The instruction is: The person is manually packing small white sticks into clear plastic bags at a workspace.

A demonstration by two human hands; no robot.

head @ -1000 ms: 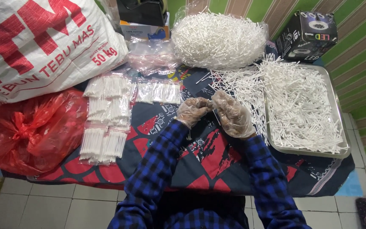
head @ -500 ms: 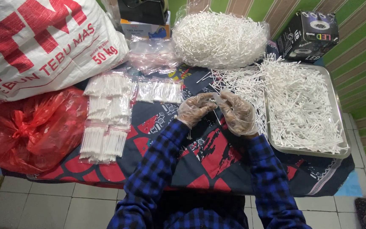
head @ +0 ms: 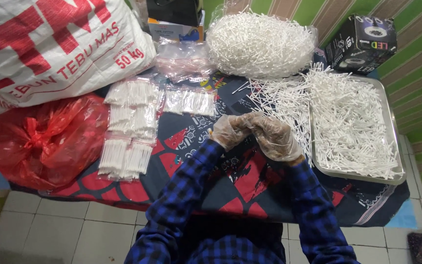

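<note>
The white sack fills the 10 o'clock corner of the surface, with the red bag below it at 9. At 3 o'clock the metal tray is spread with white sticks, and more of them spill over its left rim onto the cloth. A clear bag of sticks sits at 12, a black box at 1. The packets of bundled sticks lie in rows at 9 to 10 o'clock of the hands. None of these has moved over the last second.

What has changed is small, and all in the gloved hands. Half a second ago they were drawn a little apart. Now the left hand and right hand have closed in on each other again at the middle of the cloth, knuckle to knuckle, just beside the spilled sticks. The fingers of both are curled in and pressed together. I cannot tell through the gloves whether any sticks are pinched between them.

To my eye this is the same handling going round again, a part-and-close motion over one small lot. Nothing has been added to the packets.
</note>
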